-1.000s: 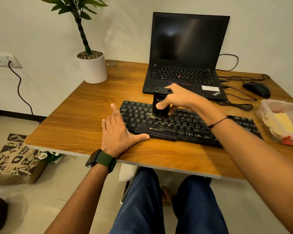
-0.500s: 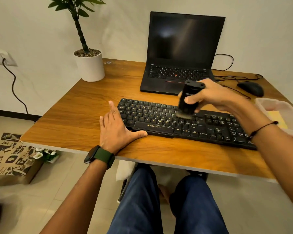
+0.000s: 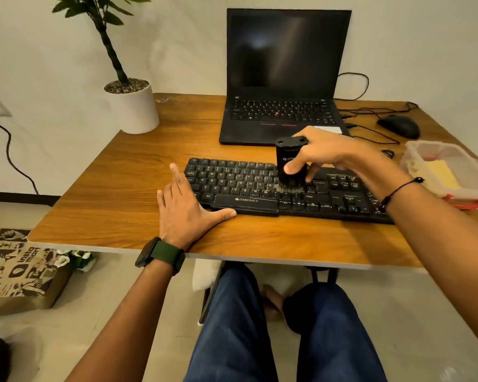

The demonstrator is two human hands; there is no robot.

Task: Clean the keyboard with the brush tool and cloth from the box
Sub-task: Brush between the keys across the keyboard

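Gripping the black brush tool (image 3: 291, 164) upright in the right hand (image 3: 329, 154), thumb on its near face and fingers curled round the far side, bristles pressing on the keys right of the middle of the black keyboard (image 3: 273, 188). Lying flat and open on the wooden table (image 3: 122, 188) with the left hand (image 3: 185, 208), fingers straight beside the keyboard's left end, thumb touching its near edge by the space bar. Wearing a green-strapped watch (image 3: 160, 255) on the left wrist. Sitting at the table's right edge: the clear plastic box (image 3: 450, 175) with the yellow cloth (image 3: 442, 173) inside. Standing behind the keyboard: an open laptop (image 3: 284, 75), screen dark.
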